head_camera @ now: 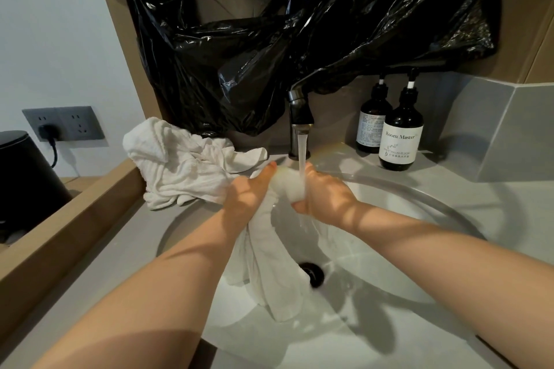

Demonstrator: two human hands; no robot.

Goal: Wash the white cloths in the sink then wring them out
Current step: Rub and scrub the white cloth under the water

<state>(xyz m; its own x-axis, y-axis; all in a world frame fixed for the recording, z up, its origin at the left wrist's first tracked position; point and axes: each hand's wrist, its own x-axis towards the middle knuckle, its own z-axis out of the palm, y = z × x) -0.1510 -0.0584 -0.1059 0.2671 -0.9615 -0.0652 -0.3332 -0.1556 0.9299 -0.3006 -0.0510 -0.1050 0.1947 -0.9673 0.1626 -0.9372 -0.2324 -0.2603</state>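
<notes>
At my far left, a wooden ledge (75, 213) borders the grey counter (120, 263). A black bin (27, 183) stands beyond it, under a wall socket (64, 123) with a plug in it. A pile of white cloths (180, 165) lies crumpled on the counter's back left, its near edge at the rim of the sink (443, 210), just beside my left hand (248, 195). The bowl opens wide below and to the right of my hands, wet, with the drain (313, 274) near its middle. Behind, the tap (299, 115) runs under black plastic sheeting (299, 24). Two dark pump bottles (400, 138) stand on the counter to the right, well apart from my hands.

My left hand is closed round the bunched top of one white cloth (269, 278), fingertips pointing toward the tap. My right hand (326, 196) grips the same bunch from the other side, fingers curled beneath it. The stream of water (302, 156) falls on the bunch between them. The rest of that cloth hangs below my left wrist into the bowl, its ends beside the drain.

Both forearms reach in from the lower corners and converge under the tap, backs of the hands upward.
</notes>
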